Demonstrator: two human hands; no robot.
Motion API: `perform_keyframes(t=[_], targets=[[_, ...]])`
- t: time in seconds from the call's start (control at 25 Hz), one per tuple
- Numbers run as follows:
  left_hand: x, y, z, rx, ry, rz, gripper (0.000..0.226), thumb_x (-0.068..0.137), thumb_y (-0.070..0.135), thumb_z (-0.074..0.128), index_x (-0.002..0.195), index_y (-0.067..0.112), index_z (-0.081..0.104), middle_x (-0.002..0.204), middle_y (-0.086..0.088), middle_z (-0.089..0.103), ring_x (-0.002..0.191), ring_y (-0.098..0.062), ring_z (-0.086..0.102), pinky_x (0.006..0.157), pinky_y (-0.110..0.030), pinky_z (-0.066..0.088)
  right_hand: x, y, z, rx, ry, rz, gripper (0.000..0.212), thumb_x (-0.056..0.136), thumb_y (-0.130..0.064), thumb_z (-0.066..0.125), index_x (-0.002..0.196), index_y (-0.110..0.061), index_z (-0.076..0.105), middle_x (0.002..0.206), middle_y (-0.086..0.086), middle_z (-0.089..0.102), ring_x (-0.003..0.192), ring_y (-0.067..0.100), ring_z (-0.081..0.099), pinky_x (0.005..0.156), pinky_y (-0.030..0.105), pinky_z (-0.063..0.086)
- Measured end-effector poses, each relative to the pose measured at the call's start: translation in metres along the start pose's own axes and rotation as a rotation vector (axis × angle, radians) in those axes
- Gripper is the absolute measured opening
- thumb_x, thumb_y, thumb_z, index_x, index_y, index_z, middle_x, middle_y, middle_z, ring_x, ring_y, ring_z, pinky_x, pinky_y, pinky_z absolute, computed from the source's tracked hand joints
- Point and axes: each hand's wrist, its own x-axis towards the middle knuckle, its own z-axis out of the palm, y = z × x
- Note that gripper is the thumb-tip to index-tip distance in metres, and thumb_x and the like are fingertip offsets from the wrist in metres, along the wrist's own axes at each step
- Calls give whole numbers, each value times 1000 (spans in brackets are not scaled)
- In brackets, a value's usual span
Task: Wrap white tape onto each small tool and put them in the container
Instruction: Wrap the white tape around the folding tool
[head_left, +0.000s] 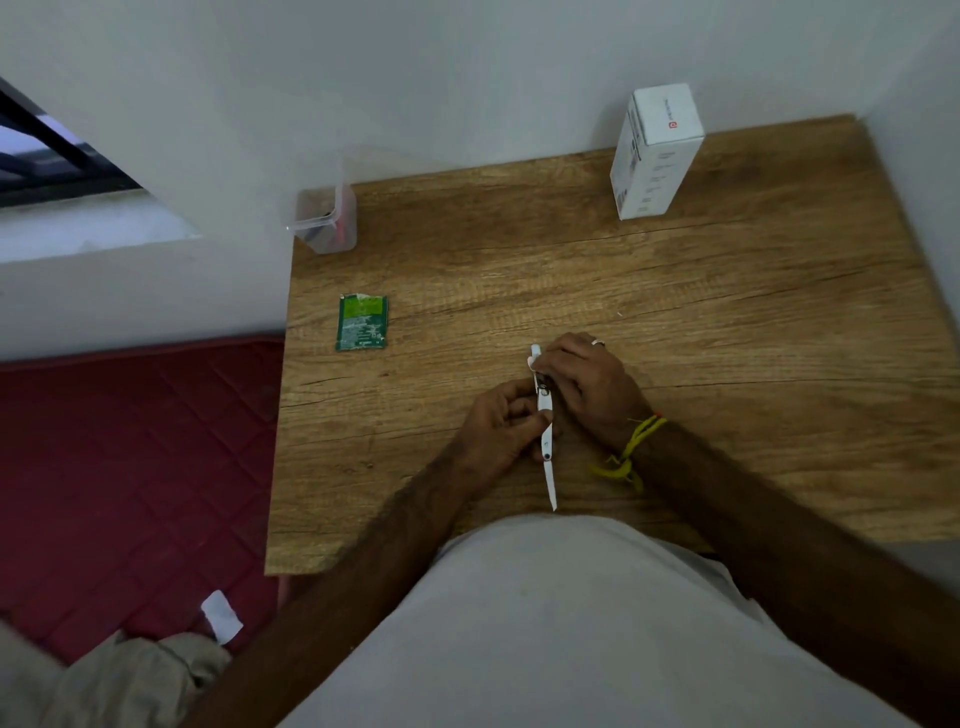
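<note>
A wood-grain counter (675, 312) sits in a white-walled corner, with a red quilted mattress (130, 467) beside it on the floor. Near the middle, both hands work a small white-wrapped tool (546, 436) with a pointed tip aimed toward the person's body. The left hand (501, 431) pinches its shaft with curled fingers; the right hand (587, 379) curls around its upper end, where a bit of white tape (534, 356) shows.

The clear plastic container (324, 221) stands at the far left corner, right on the counter's edge, already holding some items, though which is unclear. A reach that far could nudge it off toward the mattress.

The tape end may lift or wrinkle if tension slackens, and the sharp tip could catch the shirt. A green sachet (362, 323) and a white carton (657, 150) stand well apart from the work.
</note>
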Motion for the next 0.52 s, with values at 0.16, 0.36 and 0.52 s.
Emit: perform_keyframes(t=[0.16, 0.36, 0.52], targets=[[1, -1, 1, 12, 3, 9, 36, 96, -6, 56, 131, -2, 54, 83, -11, 69, 65, -17, 68, 60, -27, 57, 0, -3, -2, -3, -1, 37, 19, 95, -5, 53, 102, -5, 70, 98, 9, 64, 90, 26, 60, 80, 42, 49], [3, -4, -1, 16, 6, 5, 38, 95, -5, 57, 133, -2, 52, 82, -10, 70, 66, -21, 68, 60, -28, 57, 5, -10, 0, -1, 33, 114, 16, 93, -2, 56, 98, -4, 71, 94, 10, 63, 90, 27, 60, 80, 43, 49], [2, -3, -1, -4, 7, -13, 39, 95, -6, 57, 133, -4, 51, 84, -12, 69, 66, -19, 69, 59, -28, 57, 11, -11, 2, -25, -12, 126, 17, 92, -2, 55, 99, -2, 71, 96, 12, 63, 92, 29, 59, 80, 44, 49]])
